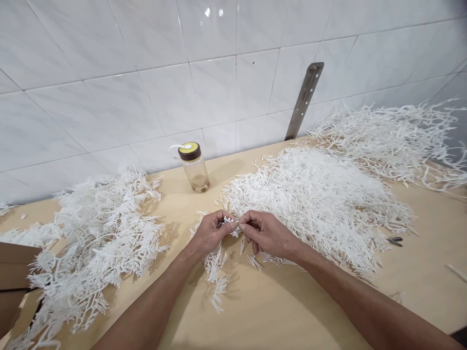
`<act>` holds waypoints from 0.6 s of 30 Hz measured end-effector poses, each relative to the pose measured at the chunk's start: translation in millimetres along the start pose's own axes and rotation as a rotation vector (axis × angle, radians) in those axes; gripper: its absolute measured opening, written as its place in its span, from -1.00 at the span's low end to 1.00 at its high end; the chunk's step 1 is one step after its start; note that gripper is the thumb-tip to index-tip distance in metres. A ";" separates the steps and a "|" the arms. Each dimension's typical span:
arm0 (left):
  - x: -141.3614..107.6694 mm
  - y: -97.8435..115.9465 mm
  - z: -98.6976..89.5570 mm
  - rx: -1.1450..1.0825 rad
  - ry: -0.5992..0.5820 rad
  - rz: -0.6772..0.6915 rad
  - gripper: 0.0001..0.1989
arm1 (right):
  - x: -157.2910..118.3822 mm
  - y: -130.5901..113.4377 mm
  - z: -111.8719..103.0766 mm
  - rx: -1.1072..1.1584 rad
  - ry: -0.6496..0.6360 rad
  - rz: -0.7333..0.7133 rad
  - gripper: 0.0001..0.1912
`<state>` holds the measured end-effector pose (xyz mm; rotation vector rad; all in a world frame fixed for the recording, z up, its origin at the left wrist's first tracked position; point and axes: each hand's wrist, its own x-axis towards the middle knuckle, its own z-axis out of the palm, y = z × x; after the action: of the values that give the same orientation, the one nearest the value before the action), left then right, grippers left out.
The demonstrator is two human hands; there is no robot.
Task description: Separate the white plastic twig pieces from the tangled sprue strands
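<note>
My left hand is closed around a white branched strand, thin and plastic-looking. The strand's forked ends show between the fingers, and a length of it trails down onto the table. Right beside it, my right hand is pinched, thumb against index finger, with its fingertips at the strand's small tips. Whatever lies inside that pinch is too small to make out. Behind and to the right of my hands spreads a wide heap of short white pieces. A few loose pieces lie under my right hand.
Branched white strands are heaped at the left, next to a cardboard box. A lidded clear bottle stands near the tiled wall. Longer white strands lie at the back right. A metal bracket leans there. Dark metal tips poke from the heap.
</note>
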<state>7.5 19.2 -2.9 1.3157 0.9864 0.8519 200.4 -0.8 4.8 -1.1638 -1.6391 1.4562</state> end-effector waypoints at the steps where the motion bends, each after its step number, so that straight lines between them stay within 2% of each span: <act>1: 0.1 -0.2 0.3 0.003 0.005 0.006 -0.64 | 0.1 -0.1 0.3 0.002 0.005 0.001 -0.81; 7: 0.3 -2.2 2.5 0.037 0.037 0.024 -0.65 | 0.4 2.3 4.2 -0.074 0.053 -0.002 -0.90; 18: -5.2 6.0 11.0 0.362 0.126 0.073 -0.70 | 1.0 14.6 9.0 -0.206 0.156 -0.018 -0.93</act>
<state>16.0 10.8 3.5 1.6277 1.2393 0.8457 194.8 -3.7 -11.2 -1.3360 -1.7147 1.1749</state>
